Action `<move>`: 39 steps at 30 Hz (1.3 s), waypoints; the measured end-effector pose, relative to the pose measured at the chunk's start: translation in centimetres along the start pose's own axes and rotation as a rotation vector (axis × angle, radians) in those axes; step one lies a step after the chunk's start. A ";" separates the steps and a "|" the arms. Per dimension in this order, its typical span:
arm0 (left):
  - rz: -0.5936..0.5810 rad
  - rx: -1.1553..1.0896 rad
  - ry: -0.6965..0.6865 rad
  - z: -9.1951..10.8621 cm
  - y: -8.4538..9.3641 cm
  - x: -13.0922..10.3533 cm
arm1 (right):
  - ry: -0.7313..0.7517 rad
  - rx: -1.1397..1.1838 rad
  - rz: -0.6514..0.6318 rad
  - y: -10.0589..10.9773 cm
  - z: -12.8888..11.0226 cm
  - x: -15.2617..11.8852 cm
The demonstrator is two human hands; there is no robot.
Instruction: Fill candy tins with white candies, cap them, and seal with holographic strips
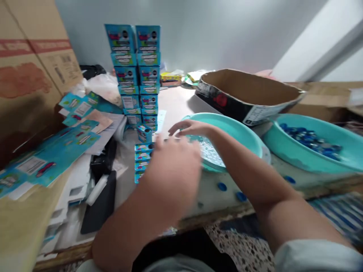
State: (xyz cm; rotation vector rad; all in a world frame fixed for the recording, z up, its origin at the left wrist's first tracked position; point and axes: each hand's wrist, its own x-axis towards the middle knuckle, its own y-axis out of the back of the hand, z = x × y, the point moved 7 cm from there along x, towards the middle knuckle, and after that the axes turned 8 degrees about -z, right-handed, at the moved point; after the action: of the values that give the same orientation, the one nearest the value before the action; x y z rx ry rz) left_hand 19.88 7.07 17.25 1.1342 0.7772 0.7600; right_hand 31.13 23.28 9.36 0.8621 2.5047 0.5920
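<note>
My left hand [178, 164] is blurred by motion, its back towards me and its fingers hidden. It hangs over the table at the right end of a row of small blue printed boxes [141, 166], partly covering them. Beyond it, my right hand [195, 129] is arched over the near left rim of a teal basin [244, 132], its visible fingers bent and apart. Small white pieces [210, 152] lie in that basin under my right forearm. A single small blue box [144, 133] stands just behind the row.
Tall stacks of blue printed boxes [126, 78] rise behind. Flat printed cartons [56, 151] and a large cardboard box [31, 56] are at left. On the right are a cut-down black carton [221, 99] and a second teal basin [303, 153] holding blue caps [309, 141]. Loose caps [222, 186] lie near the front edge.
</note>
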 end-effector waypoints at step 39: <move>-0.218 -0.124 0.105 -6.6 -2.7 8.6 | 0.069 -0.057 0.110 0.8 0.7 0.2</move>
State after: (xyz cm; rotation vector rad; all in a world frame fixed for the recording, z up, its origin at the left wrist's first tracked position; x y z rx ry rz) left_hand 19.12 16.83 11.87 0.8871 0.9131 0.6785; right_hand 31.75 24.18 9.19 0.9788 2.5007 0.7374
